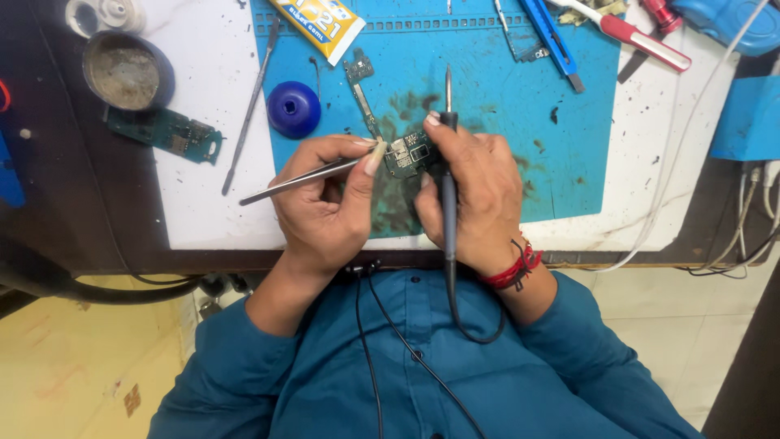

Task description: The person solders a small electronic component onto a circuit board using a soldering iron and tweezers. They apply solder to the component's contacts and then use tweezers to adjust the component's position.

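— Circuit board (409,153), small and green: where is it being kept?

— It is being held on the blue mat (569,122), near the mat's front edge and about midway along it, pinched between the two hands.

— And from the left?

— Its left end is being met by the left hand (325,203), which is being kept closed around metal tweezers (301,179). The tweezers' long axis is being run from lower left up to the right, with the tips being brought to the board's left edge.

— The right side?

— The right hand (479,199) is being wrapped over the board's right end while a soldering iron (448,162) is being gripped in it. The iron is being held nearly straight away from the front edge, its tip being pointed toward the mat's far edge, past the board.

— Which hand is nearer?

— Both are being pressed against the board; it is being framed evenly, lying just ahead of the knuckles. Whether the iron's shaft is being rested on the board cannot be told.
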